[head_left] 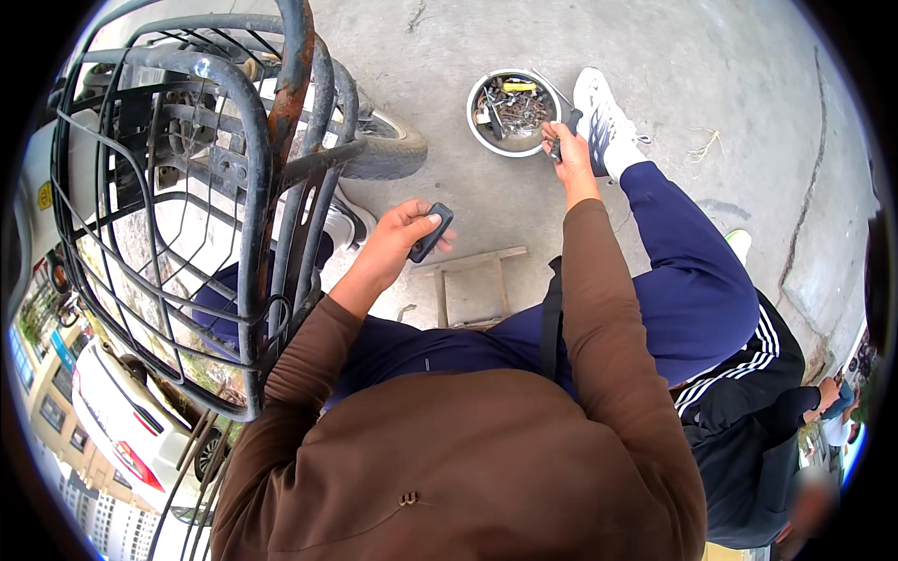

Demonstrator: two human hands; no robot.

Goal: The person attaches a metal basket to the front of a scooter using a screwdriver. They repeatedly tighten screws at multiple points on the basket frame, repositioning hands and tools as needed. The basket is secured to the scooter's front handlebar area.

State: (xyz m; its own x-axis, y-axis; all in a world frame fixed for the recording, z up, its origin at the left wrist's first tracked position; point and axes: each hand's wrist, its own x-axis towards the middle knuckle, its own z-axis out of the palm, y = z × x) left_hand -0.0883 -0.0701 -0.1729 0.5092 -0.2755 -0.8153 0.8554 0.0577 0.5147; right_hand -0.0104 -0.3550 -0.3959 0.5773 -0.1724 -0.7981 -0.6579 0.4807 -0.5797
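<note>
My left hand (402, 238) grips a small black oblong piece (431, 232) with rounded ends, thumb on top and fingers around it. I cannot tell its exact kind. Farther forward and to the right, my right hand (569, 157) is closed around a dark-handled tool (573, 122). A thin light shaft seems to run from it along the bowl's edge, so it could be a screwdriver. Just left of that hand stands a round bowl (473, 119) with a pale rim. Inside lie many small metal parts (524, 110) and a yellow item (519, 87).
On my left, a vehicle's black, partly rusty metal rack (248, 178) rises close to my left arm, beside a tire (388, 154). A small wooden frame (472, 266) is on the concrete between my legs. Another person in dark clothes (748, 411) is at the right.
</note>
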